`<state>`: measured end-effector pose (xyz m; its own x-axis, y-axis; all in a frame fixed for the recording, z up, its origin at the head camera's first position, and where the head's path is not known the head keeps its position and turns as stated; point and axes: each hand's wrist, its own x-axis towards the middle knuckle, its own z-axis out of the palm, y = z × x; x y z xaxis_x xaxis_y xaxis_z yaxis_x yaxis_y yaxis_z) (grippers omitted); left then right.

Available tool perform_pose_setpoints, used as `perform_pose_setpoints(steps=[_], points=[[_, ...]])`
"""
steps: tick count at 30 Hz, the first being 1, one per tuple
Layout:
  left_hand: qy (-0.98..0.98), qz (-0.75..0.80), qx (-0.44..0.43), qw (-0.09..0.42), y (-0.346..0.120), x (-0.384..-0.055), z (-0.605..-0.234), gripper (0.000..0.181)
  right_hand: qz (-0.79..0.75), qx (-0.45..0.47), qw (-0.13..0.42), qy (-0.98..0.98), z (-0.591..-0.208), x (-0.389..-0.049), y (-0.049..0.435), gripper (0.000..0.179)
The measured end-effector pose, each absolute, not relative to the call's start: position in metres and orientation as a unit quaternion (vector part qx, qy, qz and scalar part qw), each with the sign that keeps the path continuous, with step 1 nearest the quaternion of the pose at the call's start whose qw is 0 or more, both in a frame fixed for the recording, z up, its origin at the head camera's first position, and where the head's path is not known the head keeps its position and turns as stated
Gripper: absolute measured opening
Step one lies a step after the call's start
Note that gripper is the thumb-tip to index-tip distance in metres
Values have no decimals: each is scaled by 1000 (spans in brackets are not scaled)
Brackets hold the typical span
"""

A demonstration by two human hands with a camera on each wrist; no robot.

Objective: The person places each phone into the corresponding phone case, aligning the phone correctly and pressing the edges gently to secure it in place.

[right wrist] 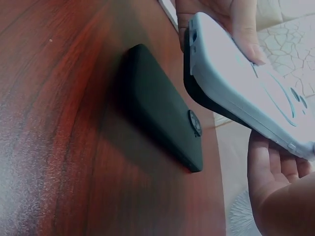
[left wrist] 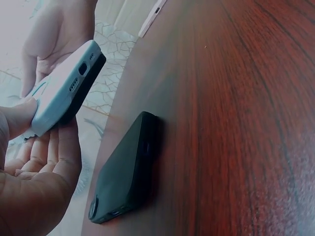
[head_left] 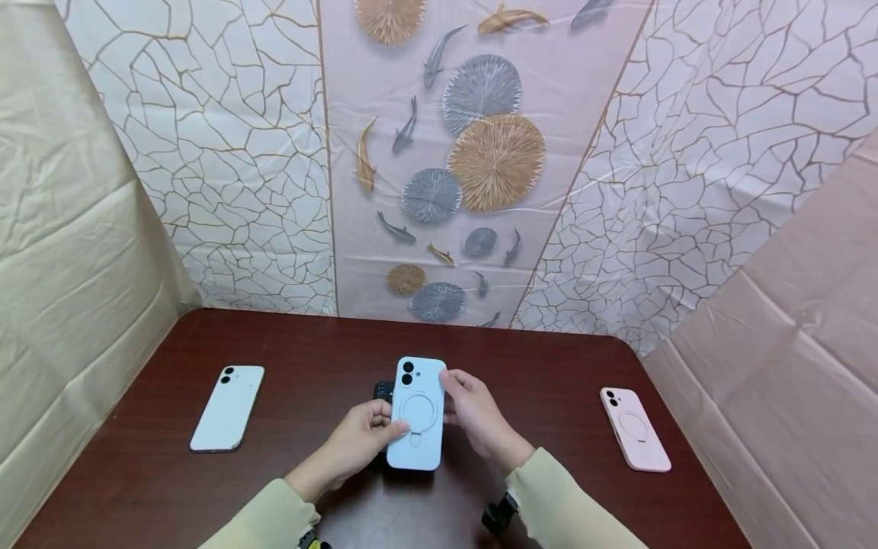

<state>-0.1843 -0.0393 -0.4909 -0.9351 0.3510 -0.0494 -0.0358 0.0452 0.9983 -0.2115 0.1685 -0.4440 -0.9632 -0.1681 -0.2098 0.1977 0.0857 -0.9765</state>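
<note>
A light blue phone case (head_left: pixel 425 450) with a ring outline and two camera holes is held up between both hands, camera end away from me. A dark slab (left wrist: pixel 87 91) lies flat against its underside, showing along the edge in both wrist views. My left hand (head_left: pixel 353 442) grips the left side, thumb on the back and fingers underneath. At the upper right edge, my right hand (head_left: pixel 480 415) holds it between thumb and fingers. Below, a black phone-shaped piece (right wrist: pixel 157 98) with a raised camera ring lies on the table, mostly hidden in the head view.
On the dark red wooden table (head_left: pixel 302 343) a white phone (head_left: pixel 228 408) lies to the left. A pink phone case (head_left: pixel 634 428) with a ring outline lies to the right. Patterned cloth (head_left: pixel 261 152) hangs behind the table, and plain beige cloth hangs at both sides.
</note>
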Motion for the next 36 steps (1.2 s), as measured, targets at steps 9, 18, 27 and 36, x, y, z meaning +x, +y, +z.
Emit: perform_pose_setpoints(steps=[9,18,27,36], points=[[683,697,93,195,-41,-185,-486,32,-674,24,124,728,-448,-210,167,38],[690,710,53,133,-41,-192,-474,50,-660,17,124,740,-446,-206,164,39],[697,713,1,80,-44,-197,-462,42,-645,-18,138,752,-447,-199,160,38],[689,721,12,78,-46,-196,-459,26,-644,-46,143,750,-449,-198,159,34]])
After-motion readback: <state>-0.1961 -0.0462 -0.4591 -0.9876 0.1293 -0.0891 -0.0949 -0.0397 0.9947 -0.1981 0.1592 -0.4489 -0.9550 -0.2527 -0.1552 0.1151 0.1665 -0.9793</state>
